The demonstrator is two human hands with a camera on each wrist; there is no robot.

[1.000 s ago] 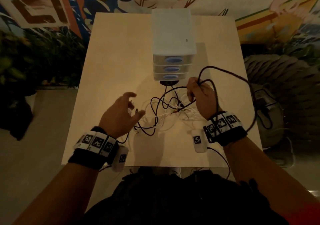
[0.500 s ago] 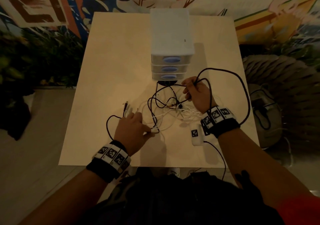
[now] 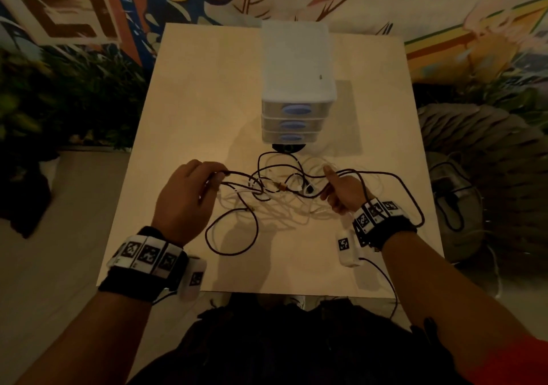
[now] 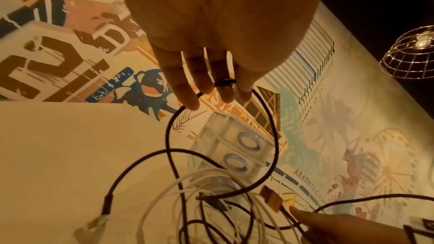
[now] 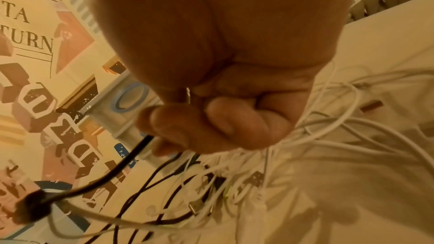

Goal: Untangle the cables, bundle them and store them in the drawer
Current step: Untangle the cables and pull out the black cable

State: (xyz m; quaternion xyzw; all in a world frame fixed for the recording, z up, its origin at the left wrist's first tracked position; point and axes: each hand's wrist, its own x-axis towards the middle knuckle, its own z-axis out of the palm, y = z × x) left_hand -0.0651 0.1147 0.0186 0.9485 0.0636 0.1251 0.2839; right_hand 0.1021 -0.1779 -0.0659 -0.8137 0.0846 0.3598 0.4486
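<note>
Near the tabletop's front edge, the left hand (image 3: 185,195) has risen off the surface, now pinching the black cable (image 3: 385,174); the right hand (image 3: 345,192) still grips it. Tangle (image 3: 275,189) lies before the closed drawer unit (image 3: 296,67); separation is underway.

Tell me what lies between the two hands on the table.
In the head view, the tangle of black cable and white cable spans between the left hand and right hand.

Cables (image 3: 275,197) on table (image 3: 189,94), before drawer unit (image 3: 296,88).
</note>
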